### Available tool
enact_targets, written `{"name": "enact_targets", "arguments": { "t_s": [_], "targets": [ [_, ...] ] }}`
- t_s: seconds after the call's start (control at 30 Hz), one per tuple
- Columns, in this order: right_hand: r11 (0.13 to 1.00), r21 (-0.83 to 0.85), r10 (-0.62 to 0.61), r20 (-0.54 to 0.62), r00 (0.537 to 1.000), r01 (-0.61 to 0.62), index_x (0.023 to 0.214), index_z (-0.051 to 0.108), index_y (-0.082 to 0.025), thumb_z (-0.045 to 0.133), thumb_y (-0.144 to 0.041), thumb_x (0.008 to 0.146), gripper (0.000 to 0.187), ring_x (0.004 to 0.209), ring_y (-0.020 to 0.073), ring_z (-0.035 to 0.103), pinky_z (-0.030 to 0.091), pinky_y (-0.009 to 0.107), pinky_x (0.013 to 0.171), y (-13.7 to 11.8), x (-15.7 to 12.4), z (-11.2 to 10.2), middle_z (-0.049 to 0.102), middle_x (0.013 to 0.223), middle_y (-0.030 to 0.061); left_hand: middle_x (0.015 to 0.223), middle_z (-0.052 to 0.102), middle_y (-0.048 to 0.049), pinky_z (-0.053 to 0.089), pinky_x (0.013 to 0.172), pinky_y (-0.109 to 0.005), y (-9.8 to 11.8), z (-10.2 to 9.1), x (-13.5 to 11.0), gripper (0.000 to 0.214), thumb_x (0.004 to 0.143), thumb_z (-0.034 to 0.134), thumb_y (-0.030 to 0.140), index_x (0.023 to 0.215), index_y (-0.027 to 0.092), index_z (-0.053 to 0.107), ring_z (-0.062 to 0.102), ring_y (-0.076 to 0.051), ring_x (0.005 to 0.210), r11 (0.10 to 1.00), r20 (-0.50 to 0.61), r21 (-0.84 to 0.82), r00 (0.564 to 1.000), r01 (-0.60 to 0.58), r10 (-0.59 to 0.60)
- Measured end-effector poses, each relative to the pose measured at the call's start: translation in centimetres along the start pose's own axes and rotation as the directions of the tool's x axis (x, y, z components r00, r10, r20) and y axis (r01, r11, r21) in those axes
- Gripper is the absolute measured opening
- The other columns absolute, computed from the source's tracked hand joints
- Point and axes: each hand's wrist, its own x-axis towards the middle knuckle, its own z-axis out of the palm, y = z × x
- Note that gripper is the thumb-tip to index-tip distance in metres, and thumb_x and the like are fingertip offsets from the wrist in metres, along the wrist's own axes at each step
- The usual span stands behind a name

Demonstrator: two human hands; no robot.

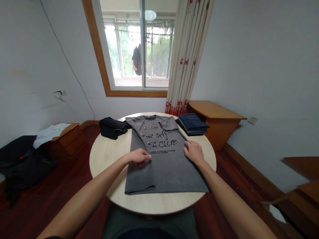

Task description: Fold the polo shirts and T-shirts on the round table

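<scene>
A grey T-shirt (171, 169) with black lettering lies spread on a round pale table (109, 159), its collar pointing toward the window. Its left side is folded inward in a long strip, and the right sleeve lies turned in over the chest. My left hand (139, 156) is closed, thumb and fingers pinched at the inner edge of that folded strip. Along the shirt's right edge rests my right hand (194, 151), palm down, its thumb apart from the fingers and touching the cloth.
A crumpled black garment (113, 127) sits at the table's back left. Folded dark blue clothes (193, 123) are stacked at the back right. Behind stand a wooden desk (214, 111) and a curtain (186, 59). A black bag (27, 166) lies on the floor at left.
</scene>
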Motion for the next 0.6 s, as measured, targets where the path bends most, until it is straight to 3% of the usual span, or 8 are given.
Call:
{"name": "enact_targets", "arguments": {
  "t_s": [0.07, 0.13, 0.2, 0.3, 0.43, 0.6],
  "targets": [
    [0.988, 0.117, -0.108, 0.027, 0.994, 0.104, 0.126, 0.067, -0.015, 0.053, -0.028, 0.092, 0.039, 0.125, 0.0267, 0.056, 0.038, 0.036, 0.109, -2.9, 0.2, -0.9, 0.064, 0.134, 0.013, 0.06, 0.063, -0.0019, 0.039, 0.042, -0.021, -1.1, -3.6, 2.0, 0.038, 0.081, 0.065, 0.053, 0.08, 0.015, 0.07, 0.053, -0.012, 0.046, 0.998, -0.173, -0.031, 0.983, 0.057, -0.062],
    [0.941, 0.288, -0.216, 0.098, 0.971, 0.18, 0.124, 0.069, -0.017, 0.055, -0.031, 0.093, 0.037, 0.116, 0.0249, 0.061, 0.043, 0.033, 0.101, -6.4, 0.5, -1.4, 0.068, 0.127, 0.0109, 0.065, 0.066, -0.0037, 0.037, 0.042, -0.02, -2.2, -7.9, 4.5, 0.031, 0.083, 0.064, 0.045, 0.08, 0.014, 0.071, 0.054, -0.011, 0.046, 0.986, -0.398, -0.072, 0.902, 0.151, -0.168],
    [0.86, 0.469, -0.321, 0.195, 0.927, 0.199, 0.128, 0.066, -0.018, 0.056, -0.034, 0.093, 0.04, 0.1, 0.0217, 0.066, 0.048, 0.03, 0.089, -10.1, 0.9, -1.5, 0.072, 0.116, 0.0089, 0.075, 0.071, -0.0079, 0.041, 0.044, -0.02, -3.2, -12.0, 7.2, 0.03, 0.087, 0.059, 0.04, 0.088, 0.013, 0.071, 0.058, -0.012, 0.051, 0.977, -0.503, -0.097, 0.838, 0.187, -0.211],
    [0.766, 0.605, -0.456, 0.272, 0.848, 0.217, 0.14, 0.058, -0.018, 0.058, -0.039, 0.092, 0.052, 0.085, 0.0197, 0.066, 0.048, 0.028, 0.078, -14.3, 1.4, -1.1, 0.074, 0.098, 0.0058, 0.087, 0.074, -0.0148, 0.05, 0.049, -0.026, -4.9, -16.7, 11.2, 0.039, 0.091, 0.053, 0.045, 0.097, 0.01, 0.069, 0.065, -0.018, 0.057, 0.96, -0.594, -0.15, 0.754, 0.238, -0.28],
    [0.742, 0.641, -0.48, 0.306, 0.822, 0.195, 0.144, 0.054, -0.02, 0.064, -0.037, 0.088, 0.059, 0.084, 0.0194, 0.066, 0.046, 0.028, 0.076, -16.7, 1.3, -0.3, 0.072, 0.093, 0.0043, 0.09, 0.074, -0.0179, 0.055, 0.051, -0.031, -6.9, -20.2, 15.9, 0.044, 0.091, 0.053, 0.048, 0.109, 0.01, 0.066, 0.07, -0.024, 0.063, 0.923, -0.643, -0.254, 0.662, 0.289, -0.384],
    [0.755, 0.604, -0.52, 0.314, 0.794, 0.255, 0.127, 0.068, -0.026, 0.057, -0.024, 0.087, 0.042, 0.091, 0.0209, 0.067, 0.047, 0.03, 0.081, -17.0, 0.9, 0.4, 0.074, 0.097, 0.0037, 0.083, 0.073, -0.0136, 0.053, 0.051, -0.03, -8.2, -22.6, 20.6, 0.041, 0.087, 0.059, 0.046, 0.11, 0.014, 0.067, 0.071, -0.027, 0.069, 0.9, -0.64, -0.299, 0.633, 0.317, -0.436]
  ]
}}
